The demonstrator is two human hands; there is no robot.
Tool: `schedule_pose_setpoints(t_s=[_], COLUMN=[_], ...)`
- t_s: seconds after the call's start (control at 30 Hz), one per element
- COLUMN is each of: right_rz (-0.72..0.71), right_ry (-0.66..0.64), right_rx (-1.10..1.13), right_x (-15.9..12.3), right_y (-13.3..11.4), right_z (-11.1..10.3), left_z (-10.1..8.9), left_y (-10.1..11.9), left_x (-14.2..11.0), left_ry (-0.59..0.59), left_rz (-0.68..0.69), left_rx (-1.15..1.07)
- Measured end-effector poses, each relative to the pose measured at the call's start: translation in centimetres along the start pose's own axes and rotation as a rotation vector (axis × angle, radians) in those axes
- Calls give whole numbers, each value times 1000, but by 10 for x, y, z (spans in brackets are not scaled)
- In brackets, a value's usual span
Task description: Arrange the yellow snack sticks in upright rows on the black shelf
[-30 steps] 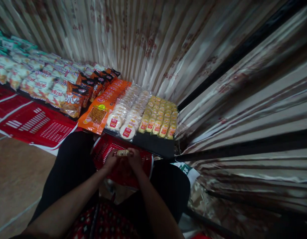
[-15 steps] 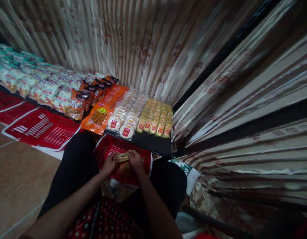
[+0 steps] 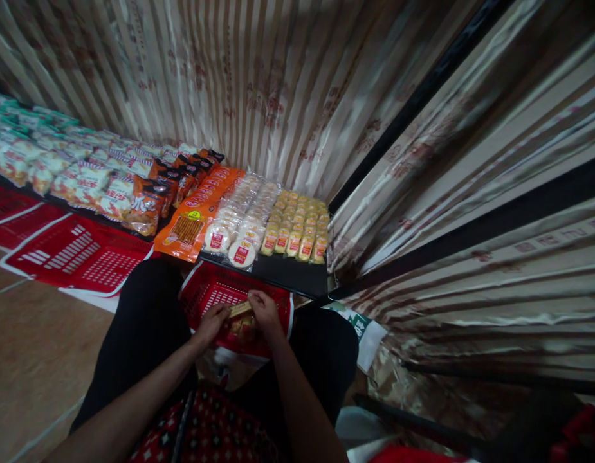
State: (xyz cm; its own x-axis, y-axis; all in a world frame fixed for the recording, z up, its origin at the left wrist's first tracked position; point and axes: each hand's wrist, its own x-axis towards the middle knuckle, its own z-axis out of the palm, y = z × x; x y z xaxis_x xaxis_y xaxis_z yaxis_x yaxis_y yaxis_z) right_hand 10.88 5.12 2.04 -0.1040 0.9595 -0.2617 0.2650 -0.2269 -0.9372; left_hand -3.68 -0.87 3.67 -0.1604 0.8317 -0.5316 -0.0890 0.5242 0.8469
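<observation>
My left hand (image 3: 213,323) and my right hand (image 3: 265,311) pinch opposite ends of a small pale-yellow wrapped snack (image 3: 240,309). They hold it between my knees, over a red shopping basket (image 3: 283,302) with a white rim. Below the held packet, more brownish-yellow packets (image 3: 244,325) show in the basket, too dark to make out. Just beyond, rows of yellow wrapped snacks (image 3: 292,241) stand on a black shelf (image 3: 297,275). To their left lie clear-wrapped round white crackers (image 3: 241,252).
An orange bag of stick snacks (image 3: 187,230), orange-black bags (image 3: 145,202) and white snack bags (image 3: 82,183) continue leftward along the shelf. Red printed baskets (image 3: 80,254) hang or stand below. A striped curtain (image 3: 258,96) and black poles (image 3: 413,109) border the back and right.
The held snack has tilted, its right end higher, and looks narrower. Both hands still grip it. The view has shifted slightly.
</observation>
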Motion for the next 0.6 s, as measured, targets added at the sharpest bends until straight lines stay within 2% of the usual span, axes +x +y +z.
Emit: schedule_pose_setpoints(t_s=[0.1,0.27,0.4,0.6], right_rz=[9,30,86,136], right_ry=[-13,-61,-85,-86], right_rx=[56,109,181,253], right_x=[-2,-6,-8,-7], right_y=[-6,-18,-23,-25], right_z=[1,1,2,5], left_z=[0,-1,0,3], left_y=[1,4,4,0], left_x=[-3,-6,-6,-3], left_ry=[-2,-33,-52,-62], left_rz=[-51,-40,-91,-54], left_rx=[-42,2,-14,8])
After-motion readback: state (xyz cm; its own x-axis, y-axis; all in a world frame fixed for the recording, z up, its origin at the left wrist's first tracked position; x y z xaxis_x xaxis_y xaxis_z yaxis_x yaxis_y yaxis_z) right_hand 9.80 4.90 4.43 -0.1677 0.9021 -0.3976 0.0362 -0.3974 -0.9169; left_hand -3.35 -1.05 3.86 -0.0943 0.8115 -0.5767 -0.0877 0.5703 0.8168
